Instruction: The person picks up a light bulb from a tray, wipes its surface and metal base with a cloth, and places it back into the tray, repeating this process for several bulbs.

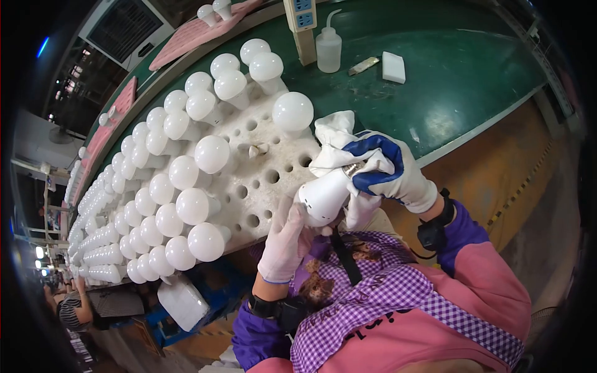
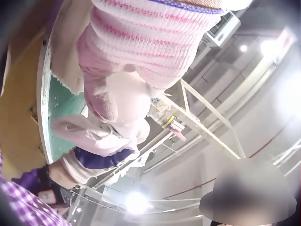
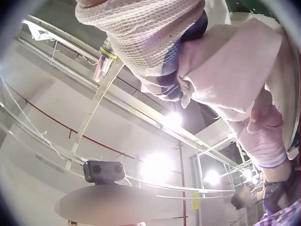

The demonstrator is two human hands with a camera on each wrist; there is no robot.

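Note:
A white light bulb is held between both hands, tilted, its metal screw base toward the right hand. My left hand, in a thin white-pink glove, grips the bulb's rounded end; the left wrist view shows the glove wrapped over the bulb. In a white glove with blue coating, my right hand clasps a white cloth bunched around the screw base. That cloth drapes over much of the bulb in the right wrist view, hiding it.
A pale board with round holes carries rows of upright bulbs. On the green table stand a squeeze bottle, a small white block and a socket post. Pink foam pads lie at the back.

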